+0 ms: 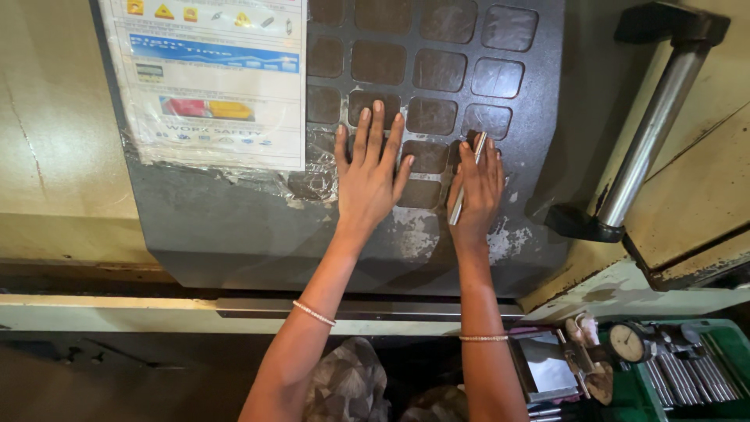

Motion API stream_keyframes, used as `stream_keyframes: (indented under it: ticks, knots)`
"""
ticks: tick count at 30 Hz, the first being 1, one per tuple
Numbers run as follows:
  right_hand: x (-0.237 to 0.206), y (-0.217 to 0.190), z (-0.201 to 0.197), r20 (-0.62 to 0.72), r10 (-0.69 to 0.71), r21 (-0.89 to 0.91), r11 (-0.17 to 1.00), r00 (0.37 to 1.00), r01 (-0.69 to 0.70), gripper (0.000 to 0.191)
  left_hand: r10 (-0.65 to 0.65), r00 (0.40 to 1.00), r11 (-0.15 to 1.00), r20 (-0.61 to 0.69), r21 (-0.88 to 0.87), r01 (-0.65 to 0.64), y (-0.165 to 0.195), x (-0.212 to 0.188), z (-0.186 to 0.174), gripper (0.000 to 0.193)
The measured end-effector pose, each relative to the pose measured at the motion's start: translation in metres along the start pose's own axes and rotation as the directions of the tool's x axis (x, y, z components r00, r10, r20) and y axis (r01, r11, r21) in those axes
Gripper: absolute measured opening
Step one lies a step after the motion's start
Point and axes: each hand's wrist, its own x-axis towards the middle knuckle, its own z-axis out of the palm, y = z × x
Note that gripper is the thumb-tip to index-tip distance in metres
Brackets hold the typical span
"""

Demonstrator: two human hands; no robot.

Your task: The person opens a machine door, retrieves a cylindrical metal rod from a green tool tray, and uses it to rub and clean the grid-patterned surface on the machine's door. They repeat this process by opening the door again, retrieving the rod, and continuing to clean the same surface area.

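- One dark machine door (234, 227), about fourteen worn square pads (437, 69) countable, laminated safety sheet (211, 78) left of both hands.
- One steel door handle (652, 133), well right, bare panel between.
- Left hand (367, 180): flat, fingers spread, holding nothing.
- Right hand (476, 191): pressing one thin metal rod (467, 181) against the door.
- One dial gauge (627, 342) below right.

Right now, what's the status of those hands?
Left hand flat, fingers spread, on dark machine panel. Right hand pressing panel, thin metal rod under its fingers. Nothing between the hands.
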Motion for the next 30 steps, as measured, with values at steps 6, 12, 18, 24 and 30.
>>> stream_keyframes:
  ticks: [6, 12, 18, 24, 30]
  knots:
    - [0.0004, -0.0019, -0.0018, 0.014, 0.021, 0.004, 1.000, 1.000, -0.021, 0.042, -0.007, 1.000, 1.000, 0.002, -0.001, 0.007, 0.0003, -0.0007, -0.0008, 0.061]
    - [-0.0004, -0.0018, -0.0025, 0.014, 0.018, 0.012, 1.000, 1.000, -0.018, 0.042, -0.007, 1.000, 1.000, -0.005, -0.001, 0.007, 0.0006, -0.0018, 0.0006, 0.061]
    - [-0.0013, -0.0015, -0.0010, 0.009, 0.015, 0.018, 1.000, 1.000, -0.015, 0.041, -0.015, 1.000, 1.000, 0.008, -0.005, 0.016, -0.0004, -0.0017, 0.0010, 0.061]
    - [-0.0025, 0.0005, -0.0007, 0.019, 0.019, 0.022, 1.000, 1.000, -0.020, 0.040, -0.014, 1.000, 1.000, 0.008, 0.008, 0.013, 0.0004, -0.0022, 0.0030, 0.061]
    - [-0.0008, -0.0014, -0.0020, 0.018, 0.016, 0.011, 1.000, 1.000, -0.016, 0.039, -0.020, 1.000, 1.000, 0.015, -0.001, 0.020, 0.0000, -0.0021, 0.0027, 0.061]
